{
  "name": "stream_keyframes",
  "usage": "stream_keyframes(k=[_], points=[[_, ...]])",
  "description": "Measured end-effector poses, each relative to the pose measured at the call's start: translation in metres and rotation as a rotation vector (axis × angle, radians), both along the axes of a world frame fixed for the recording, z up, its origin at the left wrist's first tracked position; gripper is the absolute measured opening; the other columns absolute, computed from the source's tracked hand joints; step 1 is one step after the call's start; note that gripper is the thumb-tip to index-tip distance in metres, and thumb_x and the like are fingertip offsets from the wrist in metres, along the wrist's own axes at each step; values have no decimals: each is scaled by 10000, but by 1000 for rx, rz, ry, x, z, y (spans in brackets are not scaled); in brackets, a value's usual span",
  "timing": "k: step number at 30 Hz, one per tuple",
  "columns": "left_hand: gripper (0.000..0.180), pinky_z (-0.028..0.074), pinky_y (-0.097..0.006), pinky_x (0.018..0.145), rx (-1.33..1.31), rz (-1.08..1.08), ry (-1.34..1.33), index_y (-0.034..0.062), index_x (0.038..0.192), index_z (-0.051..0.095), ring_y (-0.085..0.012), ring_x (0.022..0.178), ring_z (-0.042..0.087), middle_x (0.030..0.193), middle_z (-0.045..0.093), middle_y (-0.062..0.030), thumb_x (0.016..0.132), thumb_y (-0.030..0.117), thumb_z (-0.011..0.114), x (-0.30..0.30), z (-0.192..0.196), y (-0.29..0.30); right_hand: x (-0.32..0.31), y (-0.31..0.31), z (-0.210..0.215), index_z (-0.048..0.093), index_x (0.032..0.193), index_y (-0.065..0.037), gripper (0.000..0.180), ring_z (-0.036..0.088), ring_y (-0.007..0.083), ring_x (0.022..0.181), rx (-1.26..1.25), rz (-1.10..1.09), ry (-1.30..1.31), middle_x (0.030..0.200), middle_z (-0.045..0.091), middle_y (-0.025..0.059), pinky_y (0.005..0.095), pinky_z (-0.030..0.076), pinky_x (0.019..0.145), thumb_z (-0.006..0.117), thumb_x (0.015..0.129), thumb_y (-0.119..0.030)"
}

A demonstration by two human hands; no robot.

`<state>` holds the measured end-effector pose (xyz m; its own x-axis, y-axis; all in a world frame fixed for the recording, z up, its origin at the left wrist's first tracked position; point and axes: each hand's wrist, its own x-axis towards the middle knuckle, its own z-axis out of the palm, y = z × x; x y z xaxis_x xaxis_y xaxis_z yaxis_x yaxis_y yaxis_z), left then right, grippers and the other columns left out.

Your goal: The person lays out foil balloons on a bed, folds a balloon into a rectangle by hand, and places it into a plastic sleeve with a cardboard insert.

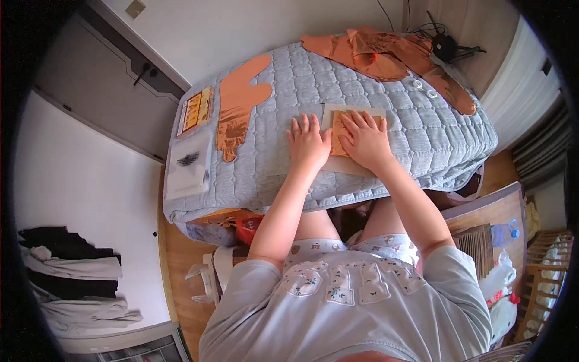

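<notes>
My left hand lies flat with its fingers spread, beside an orange-copper square piece with a pattern on it. My right hand presses flat on that piece, fingers stretched out and covering its right part. Beneath the piece is a pale beige square sheet, whose border shows around it. All of this rests on a quilted grey-blue mattress. Neither hand grasps anything. What the pattern shows is too small to tell.
A copper-coloured foil sheet with a ragged edge lies to the left, near a yellow-orange package and a clear plastic sleeve. Crumpled copper foil stretches across the far right, with two small white rings and a black stand.
</notes>
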<state>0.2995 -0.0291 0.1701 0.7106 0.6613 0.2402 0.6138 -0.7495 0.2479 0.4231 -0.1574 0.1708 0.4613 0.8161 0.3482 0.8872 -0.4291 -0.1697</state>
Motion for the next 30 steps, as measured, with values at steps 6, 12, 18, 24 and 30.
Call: stream_keyframes(k=[6, 12, 18, 24, 30], points=[[555, 212, -610, 1219, 13, -26, 10, -7, 1501, 434, -455, 1505, 284, 1596, 376, -247, 1061, 331, 422, 1, 0, 5, 3, 6, -1, 537, 1475, -200, 563, 412, 351, 1454, 1, 31, 13, 1561, 485, 93, 684, 271, 1147, 534, 978, -462], [537, 238, -576, 1220, 9, -51, -19, -25, 1492, 434, -457, 1494, 305, 1589, 390, -241, 1067, 302, 405, 4, -1, 6, 4, 7, -1, 533, 1480, -206, 567, 406, 345, 1462, -39, 40, 3, 1569, 477, 87, 698, 263, 1146, 519, 980, -473], [537, 271, -550, 1215, -69, -78, -32, -31, 1490, 439, -451, 1491, 315, 1585, 401, -230, 1073, 304, 388, 5, 3, 11, 12, 15, 0, 527, 1489, -216, 575, 406, 335, 1462, -29, 120, 11, 1574, 470, 85, 689, 259, 1153, 512, 983, -488], [548, 281, -552, 1212, -84, -89, -15, -35, 1496, 427, -433, 1495, 321, 1588, 402, -224, 1070, 308, 398, 4, 0, 19, 12, 31, 1, 519, 1496, -213, 587, 396, 310, 1470, -39, 210, 5, 1580, 461, 82, 685, 248, 1159, 478, 992, -510], [627, 231, -564, 1229, -109, -172, -44, 1, 1554, 351, -441, 1507, 294, 1608, 371, -223, 1036, 340, 455, -9, 8, 19, 16, 33, -3, 497, 1513, -215, 592, 373, 301, 1485, -67, 232, -13, 1590, 448, 76, 683, 235, 1172, 448, 1009, -522]])
